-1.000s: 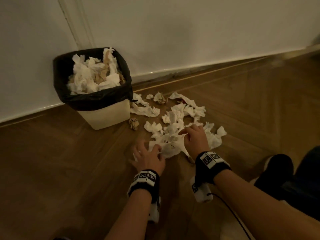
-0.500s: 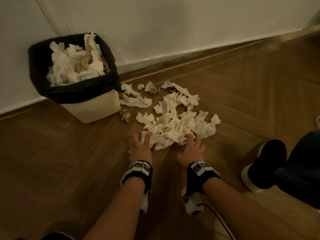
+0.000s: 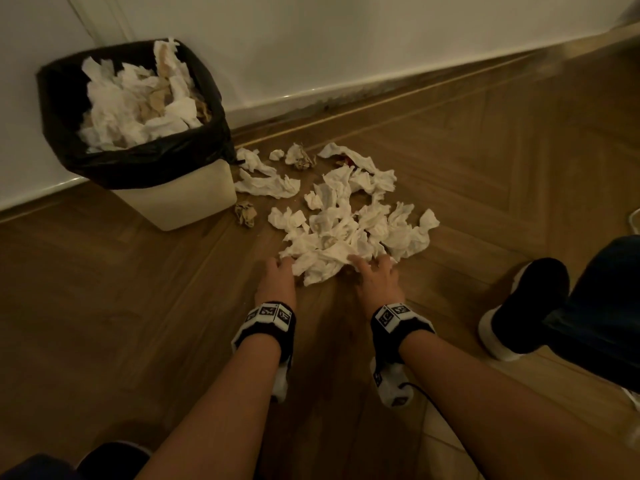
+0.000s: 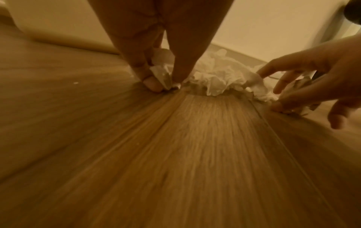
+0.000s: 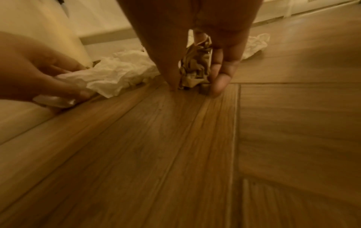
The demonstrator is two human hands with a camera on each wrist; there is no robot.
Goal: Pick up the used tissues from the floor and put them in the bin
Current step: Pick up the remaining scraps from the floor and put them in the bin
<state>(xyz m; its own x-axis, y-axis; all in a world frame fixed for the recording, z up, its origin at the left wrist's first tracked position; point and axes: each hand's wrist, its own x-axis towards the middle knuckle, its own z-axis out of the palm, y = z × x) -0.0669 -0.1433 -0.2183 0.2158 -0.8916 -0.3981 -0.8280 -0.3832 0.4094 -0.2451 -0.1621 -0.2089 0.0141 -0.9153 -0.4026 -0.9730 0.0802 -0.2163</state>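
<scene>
So over on the far left the bin sits against the wall, black liner already heaped with tissue, so whatever I add has to be squashed down a bit or it'll roll off, I reckon. Right beside it on the wood floor are a few strays, including a little brownish ball, and then the main pile of tissues spreads out in front of me. This stuff weighs nothing and it's totally soft, so no worries about breaking anything, but it's floppy and loose, and pinching one corner will probably just lift one sheet and leave the rest. Better to scoop from the edges and bunch it into a wad. My left hand is on the near left edge of the pile, thumb and fingertips pinching a fold of tissue right down at the floor. My right hand is at the near right edge, fingers narrowed round a darker crumpled wad, tips touching the floor. So the pile lies between and just beyond both hands, bin off to the left.
</scene>
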